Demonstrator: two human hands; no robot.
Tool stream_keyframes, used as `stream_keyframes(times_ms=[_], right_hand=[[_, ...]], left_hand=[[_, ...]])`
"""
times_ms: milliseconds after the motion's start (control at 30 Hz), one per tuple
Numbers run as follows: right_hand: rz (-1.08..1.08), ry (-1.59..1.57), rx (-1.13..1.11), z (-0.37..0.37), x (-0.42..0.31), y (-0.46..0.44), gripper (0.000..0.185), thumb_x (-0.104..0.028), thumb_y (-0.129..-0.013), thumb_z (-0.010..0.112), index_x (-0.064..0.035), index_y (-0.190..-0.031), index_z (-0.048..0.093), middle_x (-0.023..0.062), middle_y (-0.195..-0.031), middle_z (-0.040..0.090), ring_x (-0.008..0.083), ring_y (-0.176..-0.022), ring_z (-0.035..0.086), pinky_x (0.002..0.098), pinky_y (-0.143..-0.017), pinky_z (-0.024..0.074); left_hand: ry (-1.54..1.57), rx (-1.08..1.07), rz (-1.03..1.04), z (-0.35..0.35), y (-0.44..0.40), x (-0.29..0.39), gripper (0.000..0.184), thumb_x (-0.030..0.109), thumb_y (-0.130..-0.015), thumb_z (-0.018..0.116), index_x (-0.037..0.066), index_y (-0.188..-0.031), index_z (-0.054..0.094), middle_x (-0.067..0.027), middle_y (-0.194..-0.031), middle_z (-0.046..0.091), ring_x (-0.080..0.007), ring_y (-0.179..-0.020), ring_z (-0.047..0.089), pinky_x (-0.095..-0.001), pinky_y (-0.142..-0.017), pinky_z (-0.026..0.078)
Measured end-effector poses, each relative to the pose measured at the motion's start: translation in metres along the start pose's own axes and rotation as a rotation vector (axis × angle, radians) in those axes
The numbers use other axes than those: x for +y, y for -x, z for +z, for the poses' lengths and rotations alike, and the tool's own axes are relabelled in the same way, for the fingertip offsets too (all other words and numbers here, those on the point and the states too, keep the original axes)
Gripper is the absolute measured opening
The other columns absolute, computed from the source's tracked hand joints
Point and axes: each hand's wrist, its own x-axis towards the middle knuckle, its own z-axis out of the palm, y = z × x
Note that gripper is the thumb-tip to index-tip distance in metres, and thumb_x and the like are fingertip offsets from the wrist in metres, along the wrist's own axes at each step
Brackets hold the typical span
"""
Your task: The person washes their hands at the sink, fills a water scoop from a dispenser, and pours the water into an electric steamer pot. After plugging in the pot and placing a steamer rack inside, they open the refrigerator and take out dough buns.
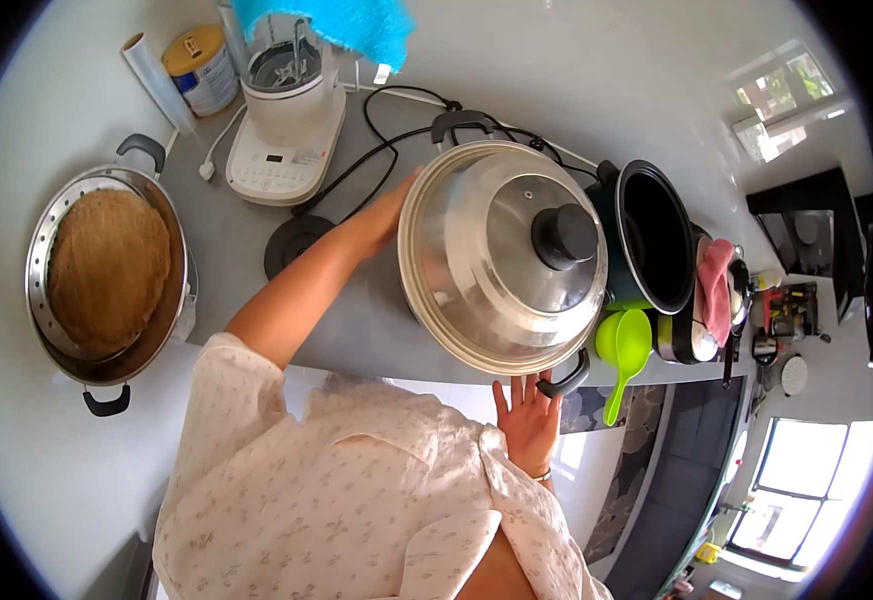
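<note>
A large steel pot (436, 250) with a domed lid (476, 255) and a black knob stands on the grey counter. My left hand (386, 215) reaches to its left side, with the fingers hidden behind the rim. Below the pot's lower edge, beside a black side handle (566, 375), is my right hand (529, 420). Its fingers are spread and their tips meet the pot's edge; nothing is held in it.
A steel pan (171, 255) with a brown flat round food (111, 265) sits far left. Behind are a white blender (281, 150), a blue cloth (356, 25), a tin (201, 75) and black cables (396, 145). Right are a dark pot (656, 240) and green ladle (624, 345).
</note>
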Motion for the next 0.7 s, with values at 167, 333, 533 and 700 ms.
stream_keyframes(times_ms=[167,333,533,700], right_hand=[[0.063,0.023,0.008,-0.005,-0.01,0.002,0.065,-0.058,-0.093,0.042,-0.0171,-0.144,0.035,0.002,-0.148,0.035,0.0266,-0.138,0.03,0.0506,-0.11,0.0293],[0.1,0.037,0.057,-0.021,-0.054,-0.029,0.057,-0.049,-0.094,0.047,-0.0092,-0.135,0.044,0.0114,-0.133,0.052,0.0298,-0.126,0.046,0.0501,-0.098,0.0443],[0.13,0.443,0.083,-0.018,-0.075,-0.058,0.044,-0.025,-0.094,0.053,-0.0062,-0.133,0.045,0.0084,-0.123,0.059,0.0205,-0.11,0.06,0.0374,-0.09,0.0525],[0.049,0.233,0.098,-0.012,-0.062,-0.048,0.04,-0.009,-0.093,0.049,0.0008,-0.131,0.043,0.0102,-0.114,0.062,0.023,-0.104,0.063,0.0374,-0.086,0.0558]], left_hand=[[-0.113,-0.025,-0.064,-0.013,-0.033,-0.005,0.074,0.062,-0.096,0.028,0.008,-0.147,0.03,-0.0143,-0.152,0.028,-0.0274,-0.141,0.025,-0.0391,-0.115,0.017],[0.062,-0.081,-0.02,-0.027,-0.048,-0.029,0.071,0.06,-0.096,0.032,0.006,-0.143,0.038,-0.0143,-0.148,0.035,-0.0262,-0.138,0.03,-0.0382,-0.113,0.02],[-0.081,0.153,0.427,-0.021,-0.003,-0.073,0.066,0.052,-0.1,0.027,0.004,-0.145,0.031,-0.0125,-0.147,0.036,-0.0226,-0.134,0.035,-0.0361,-0.112,0.024],[-0.041,0.199,0.506,0.022,0.046,-0.071,0.064,0.045,-0.103,0.02,0.0,-0.148,0.019,-0.0147,-0.15,0.03,-0.0231,-0.137,0.03,-0.0321,-0.113,0.024]])
